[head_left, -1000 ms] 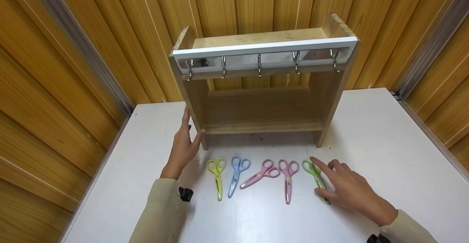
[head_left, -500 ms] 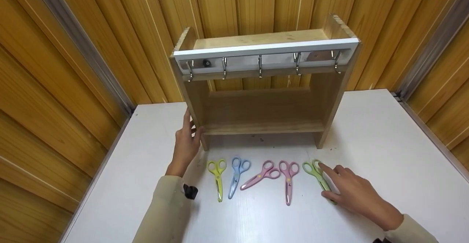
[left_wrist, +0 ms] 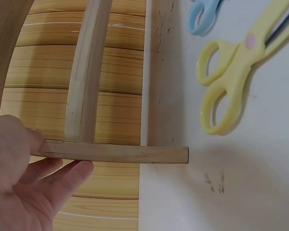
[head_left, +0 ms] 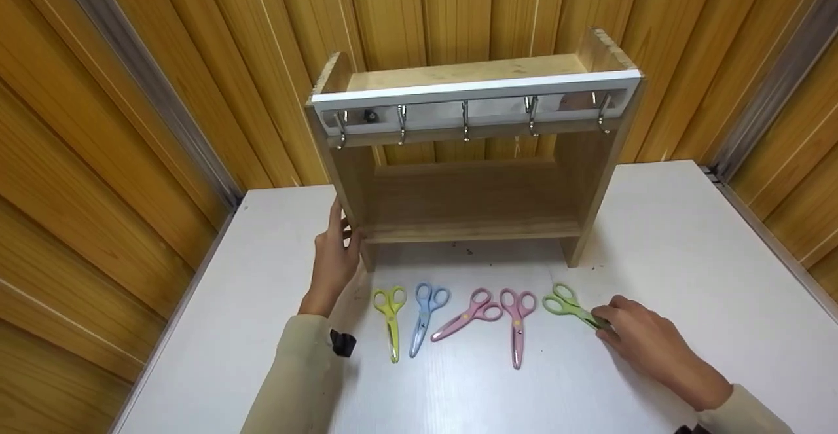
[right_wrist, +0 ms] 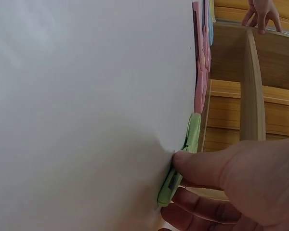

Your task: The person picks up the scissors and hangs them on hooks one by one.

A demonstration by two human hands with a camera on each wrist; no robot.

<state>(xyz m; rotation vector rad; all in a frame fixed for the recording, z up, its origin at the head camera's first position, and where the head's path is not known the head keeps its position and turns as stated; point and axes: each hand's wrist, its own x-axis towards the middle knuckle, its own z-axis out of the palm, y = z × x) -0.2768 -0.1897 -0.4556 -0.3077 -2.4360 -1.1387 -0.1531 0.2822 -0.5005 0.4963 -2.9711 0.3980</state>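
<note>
My left hand (head_left: 332, 264) grips the left side panel of a wooden shelf (head_left: 471, 232). In the left wrist view the thumb is on one side of the panel (left_wrist: 111, 153) and the fingers on the other. My right hand (head_left: 648, 339) pinches green scissors (head_left: 568, 303) by the blade end, handle loops pointing toward the shelf. The right wrist view has the thumb on top of the green scissors (right_wrist: 192, 132), close to the tabletop. Left of them lie pink scissors (head_left: 517, 323), a second pink pair (head_left: 468, 316), blue scissors (head_left: 424, 313) and yellow scissors (head_left: 391, 323).
A white rail with several metal hooks (head_left: 465, 120) runs along the shelf's upper front. The shelf stands at the back of a white table (head_left: 458, 395), before wood-patterned walls (head_left: 452, 15).
My right hand has taken hold of the green scissors by the blades and turned them, the tip swinging right. My left hand has closed around the shelf's side panel.
</note>
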